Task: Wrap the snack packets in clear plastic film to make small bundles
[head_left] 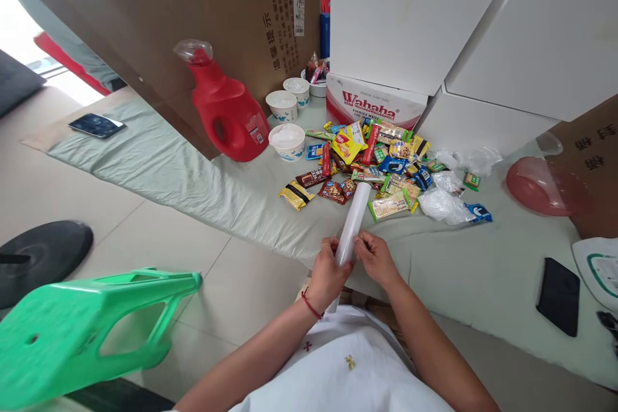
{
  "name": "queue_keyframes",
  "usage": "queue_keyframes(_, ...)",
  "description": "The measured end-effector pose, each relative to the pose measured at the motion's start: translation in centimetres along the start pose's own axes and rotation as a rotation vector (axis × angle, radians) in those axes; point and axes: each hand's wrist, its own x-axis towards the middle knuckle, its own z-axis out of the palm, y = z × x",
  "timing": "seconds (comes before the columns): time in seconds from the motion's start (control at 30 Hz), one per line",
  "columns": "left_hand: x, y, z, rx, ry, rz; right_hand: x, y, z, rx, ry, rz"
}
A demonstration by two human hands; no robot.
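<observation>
A long roll of whitish, translucent plastic film (355, 219) slants up from my lap over the table's front edge. My left hand (329, 273), with a red cord at its wrist, is wrapped round the roll's lower part. On the other side, my right hand (377, 259) has its fingers pinched together against the roll's edge, seemingly on the film; the exact grip is partly hidden. Just beyond the roll's far end lies a heap of wrapped snacks (367, 174) in yellow, red, blue and green packets. Crumpled clear plastic (443, 205) rests at the heap's right side.
Paper tubs (288, 145) and a red detergent jug (226, 116) stand left of the snacks. Behind are a Wahaha carton (371, 106), white boxes (400, 19) and brown cardboard (232, 6). Phones (559, 296) lie at both sides. A green stool (96, 322) is on the floor.
</observation>
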Motion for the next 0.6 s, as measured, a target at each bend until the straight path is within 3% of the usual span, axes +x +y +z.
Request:
queue_keyframes(0.13,0.0,0.0,0.1,0.042,-0.001,0.064,0.2,-0.1,-0.2,-0.085,0.175,0.018)
queue_keyframes(0.23,-0.4,0.2,0.1,0.058,-0.015,0.114,0.3,-0.3,-0.3,-0.217,0.088,-0.011)
queue_keyframes(0.37,-0.8,0.5,-0.4,-0.022,-0.015,0.138,0.7,-0.4,-0.4,-0.176,0.021,-0.078)
queue_keyframes(0.53,-1.0,1.7,-1.0,-0.397,-0.269,-0.055,0.8,-0.3,-0.3,-0.102,0.034,-0.064)
queue_keyframes(0.6,-1.1,2.3,-1.1,-0.491,-0.290,-0.136,0.5,-0.7,-0.3,-0.107,0.031,-0.067)
